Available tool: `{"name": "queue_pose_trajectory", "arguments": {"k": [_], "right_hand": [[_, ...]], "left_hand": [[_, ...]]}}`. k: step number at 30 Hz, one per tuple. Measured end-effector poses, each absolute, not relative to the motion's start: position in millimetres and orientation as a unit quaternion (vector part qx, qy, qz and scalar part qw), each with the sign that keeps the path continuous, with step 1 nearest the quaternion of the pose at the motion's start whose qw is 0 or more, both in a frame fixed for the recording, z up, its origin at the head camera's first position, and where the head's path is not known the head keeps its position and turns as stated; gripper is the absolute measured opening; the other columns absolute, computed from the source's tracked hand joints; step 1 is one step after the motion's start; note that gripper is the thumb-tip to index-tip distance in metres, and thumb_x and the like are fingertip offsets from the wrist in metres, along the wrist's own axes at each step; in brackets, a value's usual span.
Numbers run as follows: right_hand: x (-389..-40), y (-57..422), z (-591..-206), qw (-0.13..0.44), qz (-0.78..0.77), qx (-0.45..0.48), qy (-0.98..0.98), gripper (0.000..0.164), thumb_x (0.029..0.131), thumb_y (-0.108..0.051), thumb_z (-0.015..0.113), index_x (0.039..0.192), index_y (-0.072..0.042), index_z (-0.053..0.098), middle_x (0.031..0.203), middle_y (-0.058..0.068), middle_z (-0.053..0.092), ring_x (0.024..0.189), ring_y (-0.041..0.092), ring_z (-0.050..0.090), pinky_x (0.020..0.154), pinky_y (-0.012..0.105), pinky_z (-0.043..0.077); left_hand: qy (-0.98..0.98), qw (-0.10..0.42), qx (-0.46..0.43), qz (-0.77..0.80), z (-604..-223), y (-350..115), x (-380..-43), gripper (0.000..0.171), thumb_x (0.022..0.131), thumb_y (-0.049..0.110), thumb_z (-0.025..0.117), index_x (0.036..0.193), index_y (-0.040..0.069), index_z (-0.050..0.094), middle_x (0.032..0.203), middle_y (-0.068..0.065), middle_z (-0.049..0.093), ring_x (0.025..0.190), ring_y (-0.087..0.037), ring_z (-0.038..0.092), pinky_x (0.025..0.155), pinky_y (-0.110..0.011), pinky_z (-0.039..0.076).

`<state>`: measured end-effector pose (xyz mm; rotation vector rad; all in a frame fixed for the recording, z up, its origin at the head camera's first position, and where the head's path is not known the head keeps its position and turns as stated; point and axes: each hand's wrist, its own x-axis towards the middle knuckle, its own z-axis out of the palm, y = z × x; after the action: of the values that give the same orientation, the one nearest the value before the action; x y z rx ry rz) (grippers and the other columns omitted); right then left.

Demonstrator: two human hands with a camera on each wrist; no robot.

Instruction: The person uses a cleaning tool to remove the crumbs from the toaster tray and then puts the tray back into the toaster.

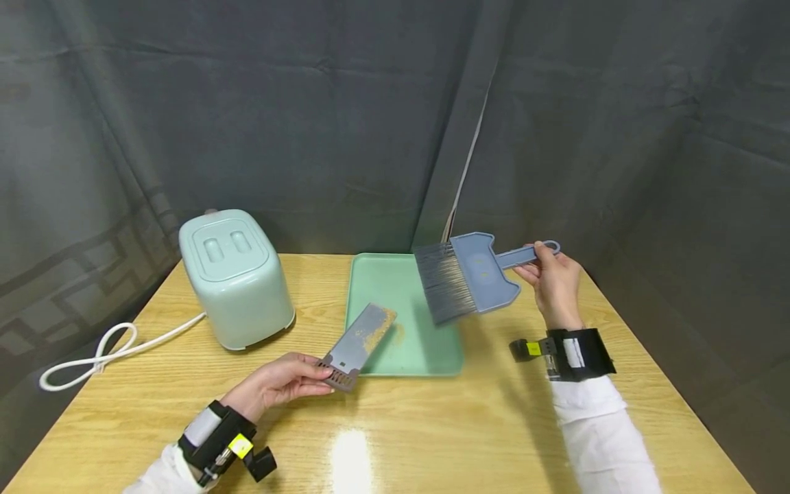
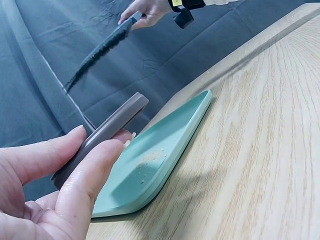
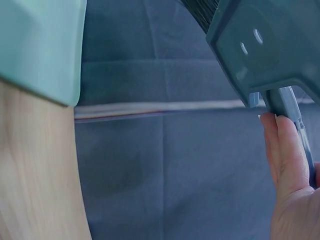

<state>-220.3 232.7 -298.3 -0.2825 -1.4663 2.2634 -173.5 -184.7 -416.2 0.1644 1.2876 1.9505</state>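
My left hand [image 1: 284,383] pinches one end of a flat grey crumb tray [image 1: 360,341], whose far end carries tan crumbs. It is tilted over the near left part of a mint-green tray [image 1: 439,357]. A patch of crumbs [image 2: 151,157] lies on the green tray in the left wrist view. My right hand [image 1: 557,283] grips the handle of a blue wide brush [image 1: 486,273]. The brush's dark bristles [image 1: 441,285] point left, raised above the right side of the green tray and apart from the crumb tray.
At the left of the wooden table [image 1: 426,432] stands a mint-green toaster [image 1: 247,302] with a closed lid. Its white cord [image 1: 114,357] loops past the left table edge. A dark grey curtain [image 1: 308,123] hangs behind and on both sides.
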Motion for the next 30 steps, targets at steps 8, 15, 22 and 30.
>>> {"name": "queue_pose_trajectory", "arguments": {"k": [8,15,22,30], "right_hand": [[-219.7,202.0,-296.4,0.176,0.827,-0.048,-0.532,0.028,0.107,-0.005,0.047,0.084,-0.002,0.062,0.070,0.005,0.071,0.063,0.010,0.073,0.064,0.020,0.064],[-227.2,159.4,-305.4,0.123,0.824,-0.024,-0.552,0.026,0.108,-0.005,0.043,0.088,-0.001,0.059,0.068,0.002,0.070,0.063,0.008,0.072,0.066,0.021,0.064],[-231.3,128.7,-320.2,0.086,0.817,-0.032,-0.570,0.020,0.107,-0.006,0.044,0.097,0.006,0.057,0.066,0.000,0.069,0.059,0.006,0.070,0.064,0.020,0.064],[-232.1,110.1,-344.3,0.052,0.809,-0.040,-0.585,0.021,0.107,-0.005,0.045,0.104,0.012,0.057,0.069,0.002,0.068,0.057,0.007,0.069,0.063,0.020,0.064]], "left_hand": [[0.510,0.387,0.067,0.766,-416.3,-184.4,-174.2,0.018,0.099,-0.007,0.056,0.112,-0.011,0.068,0.096,-0.013,0.076,0.089,-0.017,0.075,0.089,-0.026,0.062],[0.515,0.381,0.062,0.766,-415.9,-183.7,-172.8,0.019,0.099,-0.007,0.057,0.114,-0.014,0.066,0.096,-0.013,0.076,0.089,-0.017,0.075,0.090,-0.027,0.062],[0.513,0.380,0.068,0.766,-417.9,-184.3,-172.1,0.019,0.099,-0.007,0.057,0.115,-0.014,0.065,0.097,-0.013,0.076,0.089,-0.016,0.075,0.089,-0.026,0.062],[0.515,0.384,0.072,0.763,-416.6,-183.4,-172.6,0.018,0.100,-0.006,0.055,0.111,-0.009,0.069,0.095,-0.011,0.076,0.088,-0.015,0.075,0.089,-0.025,0.062]]}}
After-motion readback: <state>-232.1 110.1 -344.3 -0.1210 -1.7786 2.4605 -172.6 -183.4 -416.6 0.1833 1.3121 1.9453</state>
